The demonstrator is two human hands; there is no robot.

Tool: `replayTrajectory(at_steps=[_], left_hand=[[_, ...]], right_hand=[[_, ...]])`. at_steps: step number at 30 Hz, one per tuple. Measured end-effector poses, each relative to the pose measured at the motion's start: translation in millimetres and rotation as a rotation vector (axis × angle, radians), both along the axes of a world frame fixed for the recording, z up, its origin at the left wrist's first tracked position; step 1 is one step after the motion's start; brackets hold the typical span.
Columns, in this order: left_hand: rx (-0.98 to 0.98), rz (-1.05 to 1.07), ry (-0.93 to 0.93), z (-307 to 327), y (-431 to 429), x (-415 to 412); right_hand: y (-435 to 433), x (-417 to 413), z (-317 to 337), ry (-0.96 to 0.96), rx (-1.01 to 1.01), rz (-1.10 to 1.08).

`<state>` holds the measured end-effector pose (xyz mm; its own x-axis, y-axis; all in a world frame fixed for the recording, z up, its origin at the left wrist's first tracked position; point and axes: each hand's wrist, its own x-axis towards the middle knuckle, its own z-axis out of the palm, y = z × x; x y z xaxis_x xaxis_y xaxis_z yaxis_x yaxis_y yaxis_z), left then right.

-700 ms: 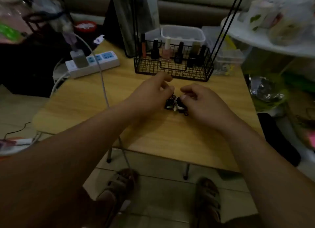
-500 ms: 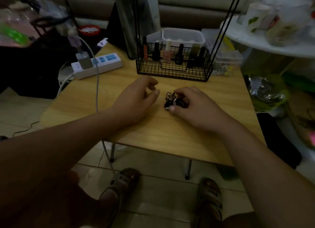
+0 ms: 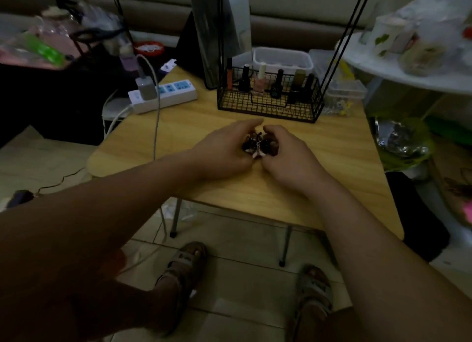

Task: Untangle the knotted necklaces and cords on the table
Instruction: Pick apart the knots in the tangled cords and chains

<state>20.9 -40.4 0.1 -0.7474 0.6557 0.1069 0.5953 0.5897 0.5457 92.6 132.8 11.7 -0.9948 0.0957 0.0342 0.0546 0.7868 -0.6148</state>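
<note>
Observation, head view, dim lighting. The tangle of cords and necklaces (image 3: pixel 256 144) sits near the middle of the wooden tabletop (image 3: pixel 332 186), enclosed between both hands. It reads as a small dark bundle with a few pale and shiny parts; individual strands cannot be separated at this resolution.

Left hand (image 3: pixel 221 151): fingers curled toward the bundle from the left, forefinger arched over its far side, thumb at its near edge. The grip is closed round the left half of the tangle.

Right hand (image 3: pixel 290 154): fingers curled over the bundle from the right, knuckles uppermost. The grip pinches the right half of the tangle. The fingertips of the two hands nearly meet above the bundle. Whether the bundle rests on the tabletop or is lifted just clear cannot be told.

Surroundings: a black wire basket (image 3: pixel 268 106) stands on the tabletop beyond the hands, apart from them, holding upright nail polish bottles (image 3: pixel 277 83). A white plastic tub (image 3: pixel 283 58) stands behind the basket. A white power strip (image 3: pixel 168 96) lies at the far left corner with a charger (image 3: pixel 146 88) plugged in; its cable (image 3: pixel 156 129) hangs over the left edge. Sandalled feet (image 3: pixel 184 267) rest on the tiled floor (image 3: pixel 242 242) below
</note>
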Motion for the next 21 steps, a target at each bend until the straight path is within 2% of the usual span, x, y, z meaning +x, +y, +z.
replayTrajectory(at_steps=[3, 7, 9, 13, 17, 21], left_hand=[[-0.013, -0.034, 0.008, 5, 10, -5], [-0.03, 0.022, -0.056, 16, 13, -10], [0.085, 0.074, -0.17, 19, 10, -8], [0.398, 0.162, -0.527, 9, 5, 4], [0.552, 0.233, -0.615, -1, 9, 1], [0.579, 0.227, -0.641, -1, 22, -16]], right_hand=[[4, -1, 1, 0.006, 0.024, -0.007], [11, -7, 2, 0.005, -0.171, -0.054], [14, -8, 5, -0.011, -0.298, -0.042], [12, -6, 8, -0.011, -0.471, -0.073], [12, -10, 3, -0.013, -0.556, -0.167], [17, -16, 1, -0.059, -0.615, -0.184]])
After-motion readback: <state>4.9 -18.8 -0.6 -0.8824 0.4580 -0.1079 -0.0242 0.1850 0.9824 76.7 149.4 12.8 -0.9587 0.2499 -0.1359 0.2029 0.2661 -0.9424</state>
